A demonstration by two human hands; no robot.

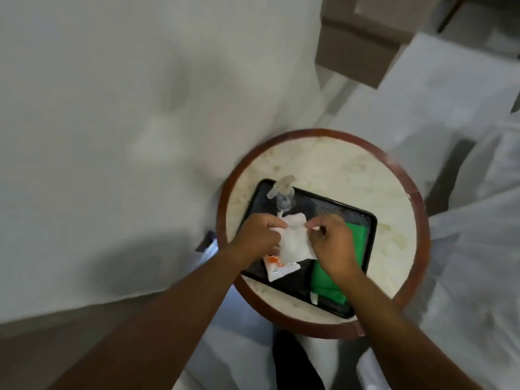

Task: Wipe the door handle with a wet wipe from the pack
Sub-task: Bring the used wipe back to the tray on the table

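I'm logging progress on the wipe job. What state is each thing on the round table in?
White wet wipe: out of the pack, held between both hands.
Orange-and-white wipe pack: lying on the black tray.
Clear pump bottle: upright on the tray.
Green cloth: flat on the tray.
Left hand, right hand: gripping the wipe.

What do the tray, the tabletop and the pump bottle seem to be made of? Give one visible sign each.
Tray: probably plastic, black with glossy highlights.
Tabletop: looks like stone, perhaps marble, cream with mottled blotches, inside a reddish-brown wooden-looking rim.
Pump bottle: clear plastic, likely; the tray shows through it.
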